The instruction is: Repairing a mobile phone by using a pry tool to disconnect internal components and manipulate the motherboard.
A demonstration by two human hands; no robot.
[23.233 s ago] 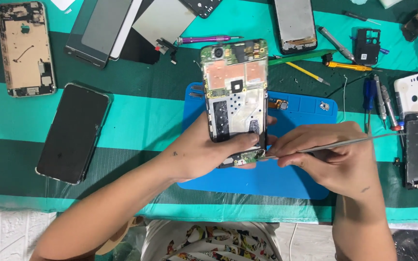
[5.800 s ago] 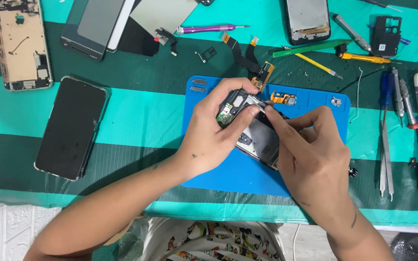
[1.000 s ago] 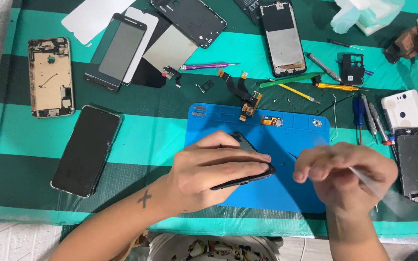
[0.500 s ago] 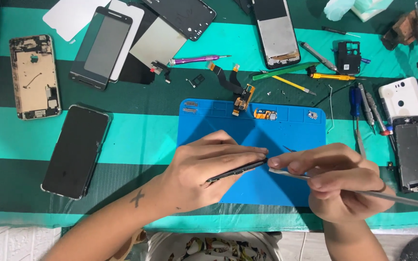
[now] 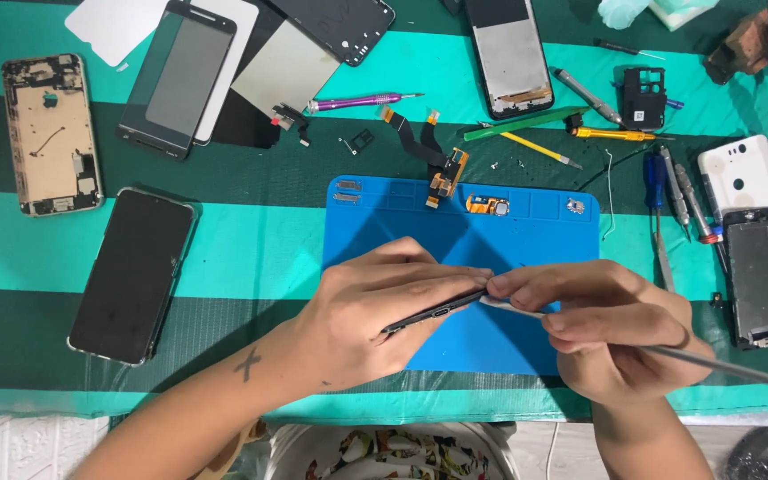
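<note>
My left hand (image 5: 384,307) wraps around a thin dark phone (image 5: 433,313), holding it edge-on just below the centre of the frame, fingers laid along its upper side and thumb underneath; the phone sits above the blue work mat (image 5: 526,222), tilted up towards the right; my right hand (image 5: 615,324) meets it at its right end, fingertips (image 5: 513,284) pinched on a small pale flat piece (image 5: 513,307) that touches the phone's corner; the same hand is also closed around a long thin metal tool (image 5: 731,369), whose shaft runs out to the lower right edge of the frame; both hands are clenched on what they hold.

Along the top strip of the mat lie a small gold-coloured board (image 5: 488,205) and a flex cable (image 5: 428,147) that trails up onto the green striped cloth (image 5: 251,249); to the left of the mat a black phone (image 5: 133,274) lies face up, with an opened gold phone chassis (image 5: 51,133) in the upper left; near the top centre sit a purple screwdriver (image 5: 362,100) and a framed screen (image 5: 510,55); at the right edge lie a white back cover (image 5: 748,191) and a dark phone body (image 5: 757,277), beside a row of screwdrivers (image 5: 677,191).
</note>
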